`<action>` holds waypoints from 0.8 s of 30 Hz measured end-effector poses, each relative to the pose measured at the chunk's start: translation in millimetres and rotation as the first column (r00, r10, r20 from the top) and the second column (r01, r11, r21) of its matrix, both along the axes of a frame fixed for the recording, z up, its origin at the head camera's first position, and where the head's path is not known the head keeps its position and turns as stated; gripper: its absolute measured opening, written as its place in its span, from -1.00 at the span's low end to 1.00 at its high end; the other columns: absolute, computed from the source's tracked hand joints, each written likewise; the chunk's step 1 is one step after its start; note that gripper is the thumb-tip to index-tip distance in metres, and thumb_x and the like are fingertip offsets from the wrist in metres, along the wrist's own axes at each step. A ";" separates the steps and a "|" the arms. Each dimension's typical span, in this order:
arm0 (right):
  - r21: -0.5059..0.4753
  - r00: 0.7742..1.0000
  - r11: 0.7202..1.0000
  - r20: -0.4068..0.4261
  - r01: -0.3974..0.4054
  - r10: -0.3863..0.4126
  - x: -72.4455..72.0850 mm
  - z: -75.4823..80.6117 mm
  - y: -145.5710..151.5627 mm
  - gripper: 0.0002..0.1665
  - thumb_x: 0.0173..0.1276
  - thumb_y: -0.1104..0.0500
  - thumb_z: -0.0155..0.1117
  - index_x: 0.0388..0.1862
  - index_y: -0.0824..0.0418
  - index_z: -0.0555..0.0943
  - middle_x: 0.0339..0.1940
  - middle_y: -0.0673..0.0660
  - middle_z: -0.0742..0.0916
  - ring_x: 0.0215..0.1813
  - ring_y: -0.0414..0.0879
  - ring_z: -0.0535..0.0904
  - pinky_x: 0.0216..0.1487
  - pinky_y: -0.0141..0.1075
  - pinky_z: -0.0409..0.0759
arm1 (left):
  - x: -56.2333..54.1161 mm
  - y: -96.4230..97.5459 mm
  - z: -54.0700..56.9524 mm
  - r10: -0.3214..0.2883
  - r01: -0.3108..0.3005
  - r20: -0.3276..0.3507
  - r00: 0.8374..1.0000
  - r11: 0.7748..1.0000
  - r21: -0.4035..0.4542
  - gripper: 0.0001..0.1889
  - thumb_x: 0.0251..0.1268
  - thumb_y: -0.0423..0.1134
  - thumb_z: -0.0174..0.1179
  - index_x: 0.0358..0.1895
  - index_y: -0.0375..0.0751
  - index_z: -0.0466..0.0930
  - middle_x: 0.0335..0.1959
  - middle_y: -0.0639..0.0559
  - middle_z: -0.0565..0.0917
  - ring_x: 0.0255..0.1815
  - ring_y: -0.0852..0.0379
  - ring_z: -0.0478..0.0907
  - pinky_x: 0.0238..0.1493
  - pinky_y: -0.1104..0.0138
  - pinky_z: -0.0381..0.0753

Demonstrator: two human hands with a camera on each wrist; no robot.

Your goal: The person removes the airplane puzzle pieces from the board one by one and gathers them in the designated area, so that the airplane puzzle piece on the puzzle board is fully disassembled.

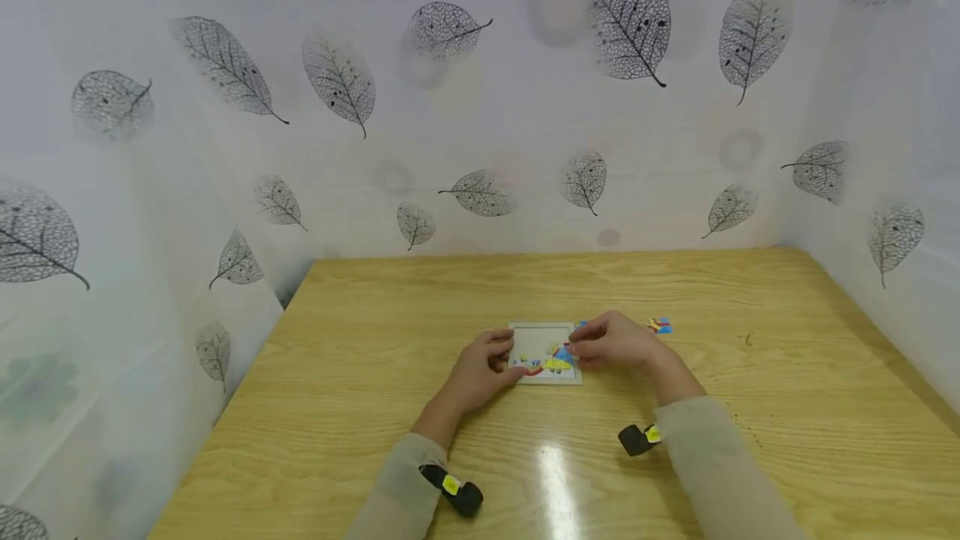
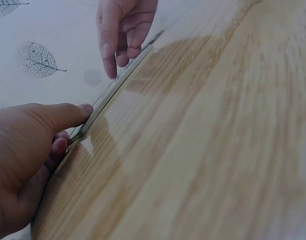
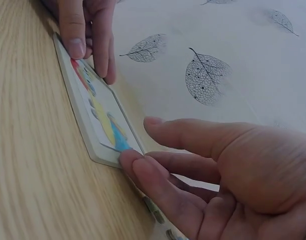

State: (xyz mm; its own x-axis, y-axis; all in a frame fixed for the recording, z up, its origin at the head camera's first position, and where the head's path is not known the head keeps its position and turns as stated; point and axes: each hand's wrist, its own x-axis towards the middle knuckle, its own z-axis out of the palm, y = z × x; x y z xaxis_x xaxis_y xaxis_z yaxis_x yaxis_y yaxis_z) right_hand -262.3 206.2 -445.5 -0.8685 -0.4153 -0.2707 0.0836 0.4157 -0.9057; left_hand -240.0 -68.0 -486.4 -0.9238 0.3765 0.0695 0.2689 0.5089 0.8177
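Observation:
A pale, shallow jigsaw puzzle tray [image 1: 540, 337] lies flat on the table, with picture pieces in red, yellow and blue along its near side. My left hand [image 1: 474, 371] grips the tray's left edge. In the left wrist view its thumb [image 2: 75, 114] presses on the rim, the other fingers tucked round the side. My right hand [image 1: 617, 342] is at the tray's right edge. In the right wrist view its fingertips [image 3: 135, 162] touch the near right corner by a blue puzzle piece [image 3: 118, 137], while its thumb [image 3: 175, 134] stands apart from them.
Loose puzzle pieces [image 1: 662, 326] lie on the wooden table [image 1: 420, 298] beyond the right hand, partly hidden behind it. A leaf-patterned curtain [image 1: 517, 123] hangs at the table's back and sides. Each sleeve carries a black wrist camera [image 1: 637, 440].

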 end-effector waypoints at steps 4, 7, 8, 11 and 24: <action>0.014 1.000 1.000 -0.012 0.003 -0.003 3.5 2.5 -6.3 -0.55 0.38 0.22 0.34 0.12 0.52 0.60 -0.02 0.31 0.75 -0.18 -0.10 0.74 -0.11 -0.25 0.72 | 0.0 0.0 0.4 -0.003 0.003 0.001 1.000 1.000 -0.004 -0.39 0.29 -0.11 0.37 0.33 -0.35 0.49 0.40 0.01 0.45 -0.04 0.19 0.53 -0.06 0.46 0.55; 0.030 1.000 1.000 -0.022 -0.002 0.002 6.0 4.9 -10.4 -0.60 0.39 0.28 0.30 0.10 0.55 0.59 -0.06 0.33 0.75 -0.19 -0.08 0.74 -0.10 -0.23 0.72 | 0.5 0.0 0.7 -0.001 0.001 0.007 1.000 1.000 -0.002 -0.39 0.30 -0.11 0.37 0.34 -0.34 0.49 0.40 0.01 0.46 -0.04 0.20 0.53 -0.06 0.46 0.55; 0.034 1.000 0.999 -0.025 -0.004 0.005 6.8 5.7 -11.6 -0.61 0.39 0.30 0.28 0.10 0.56 0.59 -0.08 0.33 0.75 -0.19 -0.07 0.74 -0.10 -0.22 0.72 | 0.6 0.0 0.7 0.000 0.000 0.009 1.000 1.000 0.000 -0.39 0.30 -0.11 0.37 0.34 -0.34 0.49 0.40 0.01 0.46 -0.04 0.20 0.53 -0.06 0.46 0.55; 0.046 1.000 0.999 -0.025 -0.007 0.008 8.3 7.0 -14.3 -0.64 0.39 0.35 0.26 0.08 0.57 0.57 -0.11 0.33 0.72 -0.21 -0.08 0.73 -0.11 -0.22 0.72 | 1.0 0.1 1.1 0.002 -0.002 0.011 1.000 1.000 0.002 -0.39 0.30 -0.11 0.37 0.34 -0.34 0.49 0.40 0.01 0.45 -0.04 0.20 0.53 -0.07 0.46 0.55; 0.075 0.997 0.997 -0.070 0.014 -0.009 8.6 7.7 -16.4 -0.73 0.36 0.38 0.30 -0.02 0.53 0.57 -0.20 0.26 0.69 -0.27 -0.12 0.68 -0.14 -0.24 0.71 | 2.4 1.0 3.9 0.001 -0.001 -0.005 1.000 1.000 -0.009 -0.39 0.29 -0.12 0.37 0.32 -0.37 0.49 0.40 -0.02 0.46 -0.03 0.17 0.54 -0.06 0.45 0.56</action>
